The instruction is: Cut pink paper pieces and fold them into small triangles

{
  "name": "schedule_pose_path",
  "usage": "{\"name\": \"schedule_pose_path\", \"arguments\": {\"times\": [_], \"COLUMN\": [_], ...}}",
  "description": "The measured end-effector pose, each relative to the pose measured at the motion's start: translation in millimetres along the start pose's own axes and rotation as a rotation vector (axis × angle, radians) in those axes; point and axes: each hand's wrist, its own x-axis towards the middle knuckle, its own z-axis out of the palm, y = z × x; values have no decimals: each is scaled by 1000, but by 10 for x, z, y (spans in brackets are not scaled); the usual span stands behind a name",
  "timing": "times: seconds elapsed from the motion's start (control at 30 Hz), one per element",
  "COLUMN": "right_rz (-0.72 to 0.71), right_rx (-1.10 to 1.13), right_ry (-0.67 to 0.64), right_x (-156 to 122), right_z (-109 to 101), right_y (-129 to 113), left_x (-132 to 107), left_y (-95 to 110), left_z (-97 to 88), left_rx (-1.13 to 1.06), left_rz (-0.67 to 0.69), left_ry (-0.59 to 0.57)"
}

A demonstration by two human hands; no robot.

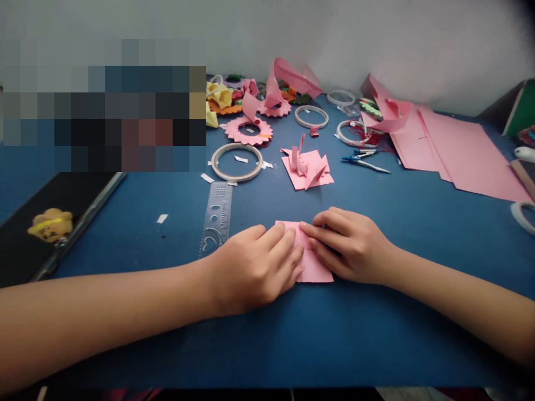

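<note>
A small piece of pink paper [315, 267] lies on the blue table between my two hands. My left hand [261, 264] covers its left half, the bent fingers pressed together on the sheet. From the other side my right hand [351, 245] grips the paper, its index fingertip on the upper edge and the other fingers curled on the right part. A faint crease runs between the hands. Just beyond the paper are several folded pink pieces on a pink square [307, 172]. The clear plastic ruler [215, 217] lies left of my left hand, partly hidden behind it.
Behind are a tape roll [237, 162], a pink scalloped paper ring [248, 131], another tape roll [311, 117] and a blue-and-white compass [365, 160]. Large pink sheets [455, 150] lie at the right. A dark case with a yellow charm [50, 225] is at the left.
</note>
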Motion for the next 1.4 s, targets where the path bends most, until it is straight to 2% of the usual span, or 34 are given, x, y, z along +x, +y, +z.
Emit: {"name": "schedule_pose_path", "arguments": {"times": [0.1,0.17,0.27,0.37,0.43,0.5,0.6,0.73,0.97,1.3,1.4], "right_rz": [-72,-132,-197,-220,-216,-206,-139,4,36,28,28], "right_rx": [-106,-152,-159,-138,-133,-130,-66,99,176,148,146], "right_ry": [-19,14,77,80,86,85,14,-94,-139,-120,-130], "right_x": [14,9,-14,-34,-38,-33,-15,10,14,20,12], "right_z": [-23,-38,-53,-54,-48,-39,-27,-17,-14,-16,-22], "right_y": [-17,-23,-22,-15,-10,-5,12,44,53,48,49], "left_x": [1,-1,-4,0,12,27,44,41,35,31,31], "left_y": [3,2,-3,-2,7,20,37,38,4,-18,-12], "left_z": [-3,1,14,9,-19,-62,-117,-119,-41,-15,-17], "left_rx": [1,0,2,12,56,164,319,291,140,-22,-19], "left_rz": [0,-1,-3,0,-45,-158,-303,-265,-318,-334,-296], "left_ry": [4,12,14,27,10,-45,-126,-128,-190,-83,-36]}}
